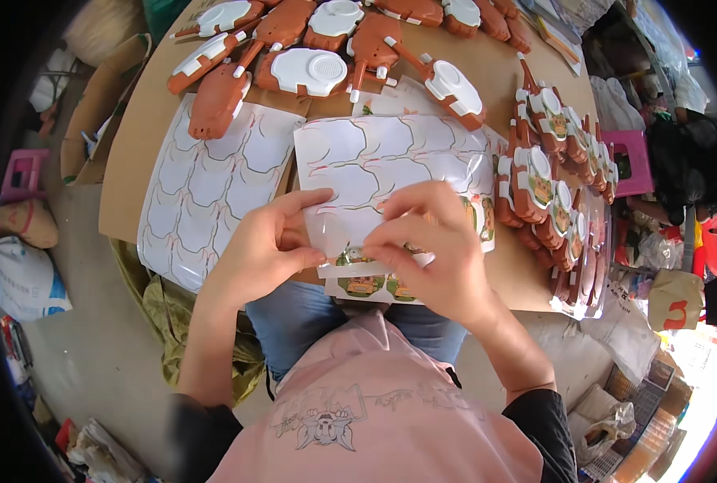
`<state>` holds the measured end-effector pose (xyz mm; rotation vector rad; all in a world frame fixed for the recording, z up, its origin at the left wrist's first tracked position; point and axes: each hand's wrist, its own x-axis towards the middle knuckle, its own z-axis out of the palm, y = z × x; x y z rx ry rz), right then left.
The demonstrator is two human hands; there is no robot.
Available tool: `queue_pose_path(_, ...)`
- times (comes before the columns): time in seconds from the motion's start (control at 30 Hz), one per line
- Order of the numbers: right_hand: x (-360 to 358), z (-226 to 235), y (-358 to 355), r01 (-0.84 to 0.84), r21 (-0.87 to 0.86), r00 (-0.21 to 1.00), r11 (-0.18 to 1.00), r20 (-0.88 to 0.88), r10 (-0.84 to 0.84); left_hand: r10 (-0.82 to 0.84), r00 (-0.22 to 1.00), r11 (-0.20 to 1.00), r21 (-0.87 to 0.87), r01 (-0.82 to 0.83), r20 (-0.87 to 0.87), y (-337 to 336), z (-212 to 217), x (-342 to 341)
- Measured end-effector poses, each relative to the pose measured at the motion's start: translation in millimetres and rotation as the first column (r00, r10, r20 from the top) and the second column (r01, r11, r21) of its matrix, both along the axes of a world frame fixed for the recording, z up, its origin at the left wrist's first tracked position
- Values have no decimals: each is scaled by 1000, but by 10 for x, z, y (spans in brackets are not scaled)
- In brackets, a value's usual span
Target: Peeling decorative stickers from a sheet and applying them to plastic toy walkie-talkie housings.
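A sticker sheet lies near the table's front edge, its white part printed with rounded outlines and its near and right parts with coloured picture stickers. My left hand is closed on the sheet's left edge, between thumb and fingers. Over the coloured stickers, my right hand pinches with thumb and forefinger; a sticker edge seems to be at the fingertips, though the fingers partly hide it. Below both hands, another strip of coloured stickers shows at the table edge. To the left lies a second sheet with rounded outlines.
Brown plastic toys with white panels crowd the far side of the cardboard-covered table. More toys, bearing coloured stickers, are stacked at the right. A pink stool stands beyond the right edge, an open carton at the left.
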<state>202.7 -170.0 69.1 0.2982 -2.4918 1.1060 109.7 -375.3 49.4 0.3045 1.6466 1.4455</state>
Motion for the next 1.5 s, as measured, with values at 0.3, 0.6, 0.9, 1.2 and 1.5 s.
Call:
queue_pose_path(0.3,66,26,-222,2,40,992,999,122,-7,32,997,999,4,-33,69,-2,-107,32)
queue_pose_path(0.6,11,72,-205,1,-41,918,999,397,16,37,999,999,32,-38,38,18,-115,22)
queue_pose_path(0.9,-14,81,-276,54,-46,938,997,345,-35,81,997,994,76,-82,7,44,-295,58)
queue_pose_path(1.2,-482,253,612,413,210,909,886,-47,-413,-16,765,950,-247,-189,-644,43,-68,191)
queue_pose_path(1.5,-1149,-126,1148,384,400,707,832,452,-544,99,543,969,-44,-245,-834,112,-59,166)
